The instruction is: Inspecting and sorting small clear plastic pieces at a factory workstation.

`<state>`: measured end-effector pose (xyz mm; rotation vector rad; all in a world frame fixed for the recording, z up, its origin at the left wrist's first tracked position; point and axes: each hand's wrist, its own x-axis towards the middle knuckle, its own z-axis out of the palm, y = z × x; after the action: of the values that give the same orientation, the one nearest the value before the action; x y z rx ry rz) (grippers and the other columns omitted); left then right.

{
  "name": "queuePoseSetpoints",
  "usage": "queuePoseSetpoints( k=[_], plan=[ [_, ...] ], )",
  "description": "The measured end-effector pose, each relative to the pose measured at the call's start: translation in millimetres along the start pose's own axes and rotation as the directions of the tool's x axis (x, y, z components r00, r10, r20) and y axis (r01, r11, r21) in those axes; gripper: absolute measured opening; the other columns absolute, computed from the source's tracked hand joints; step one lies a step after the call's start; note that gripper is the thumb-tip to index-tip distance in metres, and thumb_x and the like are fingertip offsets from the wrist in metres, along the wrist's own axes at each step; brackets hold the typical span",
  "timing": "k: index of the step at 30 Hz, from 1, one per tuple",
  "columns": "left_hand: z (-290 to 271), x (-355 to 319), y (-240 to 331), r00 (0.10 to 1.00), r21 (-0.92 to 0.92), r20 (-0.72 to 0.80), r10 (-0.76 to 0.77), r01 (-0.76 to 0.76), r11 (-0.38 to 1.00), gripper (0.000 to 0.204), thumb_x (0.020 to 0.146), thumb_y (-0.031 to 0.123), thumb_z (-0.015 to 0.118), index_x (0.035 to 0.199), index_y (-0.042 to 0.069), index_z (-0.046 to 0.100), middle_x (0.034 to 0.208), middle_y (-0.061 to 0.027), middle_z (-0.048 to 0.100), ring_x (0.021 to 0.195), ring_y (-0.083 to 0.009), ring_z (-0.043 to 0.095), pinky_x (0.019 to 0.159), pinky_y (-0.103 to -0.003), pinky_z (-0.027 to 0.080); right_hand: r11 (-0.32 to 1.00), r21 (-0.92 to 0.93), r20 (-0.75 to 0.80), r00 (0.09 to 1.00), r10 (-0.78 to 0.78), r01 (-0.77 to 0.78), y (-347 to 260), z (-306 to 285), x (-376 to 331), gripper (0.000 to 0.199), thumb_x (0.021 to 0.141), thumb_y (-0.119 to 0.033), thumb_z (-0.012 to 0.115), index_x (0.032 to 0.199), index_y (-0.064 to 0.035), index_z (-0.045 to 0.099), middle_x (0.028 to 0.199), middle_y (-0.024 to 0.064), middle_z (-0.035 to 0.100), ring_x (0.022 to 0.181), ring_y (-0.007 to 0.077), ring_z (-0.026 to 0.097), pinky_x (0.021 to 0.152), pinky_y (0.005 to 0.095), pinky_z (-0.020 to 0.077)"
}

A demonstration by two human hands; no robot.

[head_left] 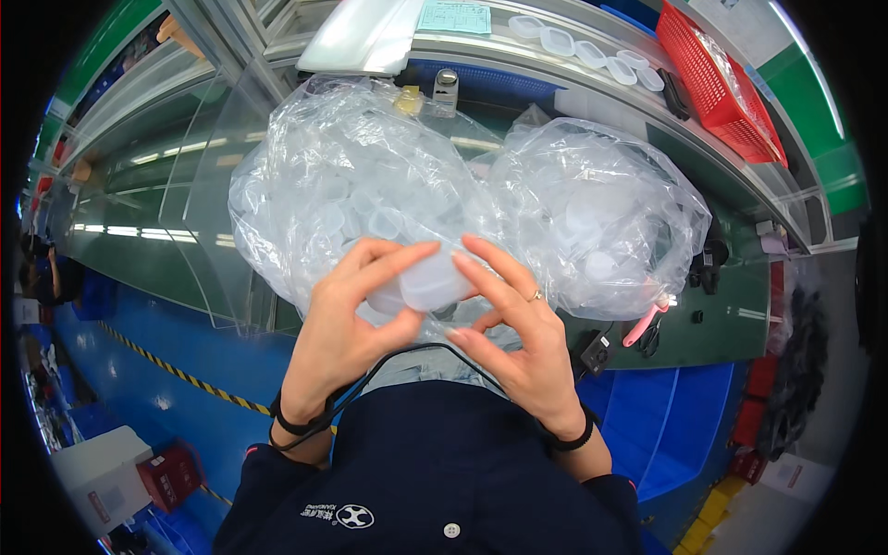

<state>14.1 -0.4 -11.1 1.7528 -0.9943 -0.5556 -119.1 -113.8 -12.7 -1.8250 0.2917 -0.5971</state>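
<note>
Container point(437, 283) is pinched in the left hand point(340, 310), probably for steadiness; the right hand point(523, 338), at its 4 o'clock, is spread. Plastic bag point(342, 153) lies close at 11 o'clock, perhaps for easy reach.

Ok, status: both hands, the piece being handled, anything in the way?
Left hand pinching translucent piece. Right hand spread at its right edge, contact unclear. Two bulging clear bags just beyond; neither covers the piece.

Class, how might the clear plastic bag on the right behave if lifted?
The clear plastic bag would probably sag, judging by its crumpled film. It may be light for its bulk, as the translucent pieces inside look thin. Its shiny surface could be slippery.
</note>
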Motion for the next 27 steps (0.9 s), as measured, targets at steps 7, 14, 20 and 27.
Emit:
queuePoseSetpoints(
  k=[7,14,20,27],
  plan=[
    [-11,-13,13,0.975,-0.569,-0.028,-0.22,0.165,0.805,0.025,0.078,0.018,0.056,0.092,-0.003,0.057,0.076,-0.0069,0.056,0.065,-0.0097,0.052,0.056,-0.02,0.039,0.724,0.643,-0.059,0.925,0.374,-0.252,-9,-11,-1,0.026,0.081,-0.004,0.052,0.103,0.0052,0.041,0.098,0.0166,0.049,0.069,0.0194,0.059,0.052,0.0256,0.053],
    [3,-21,10,0.994,-0.705,-0.067,-0.082,0.011,0.709,0.031,0.078,0.014,0.059,0.1,-0.003,0.045,0.077,-0.0095,0.057,0.057,-0.0096,0.053,0.051,-0.02,0.041,0.446,0.84,0.131,0.914,0.385,-0.309,-31,-9,-11,0.03,0.082,-0.003,0.047,0.104,0.0044,0.029,0.101,0.0202,0.045,0.081,0.0306,0.058,0.055,0.0344,0.0558],
    [10,-15,19,0.989,-0.685,0.032,0.144,-0.084,0.723,0.072,0.065,0.001,0.069,0.125,-0.005,0.029,0.092,-0.0137,0.055,0.06,-0.0085,0.056,0.052,-0.016,0.04,0.418,0.849,0.155,0.907,0.391,-0.325,-24,-12,-18,0.028,0.082,-0.002,0.047,0.103,0.0035,0.03,0.101,0.0194,0.046,0.081,0.0283,0.058,0.056,0.0323,0.0556],
    [10,-19,19,0.984,-0.651,-0.036,0.177,-0.158,0.743,0.053,0.069,0.007,0.067,0.114,-0.01,0.044,0.081,-0.0095,0.057,0.055,-0.0066,0.054,0.054,-0.016,0.038,0.388,0.869,0.184,0.928,0.323,-0.307,-31,-12,-23,0.036,0.083,-0.002,0.047,0.114,0.0053,0.03,0.103,0.022,0.049,0.089,0.0249,0.056,0.061,0.0294,0.0537]
  ],
)
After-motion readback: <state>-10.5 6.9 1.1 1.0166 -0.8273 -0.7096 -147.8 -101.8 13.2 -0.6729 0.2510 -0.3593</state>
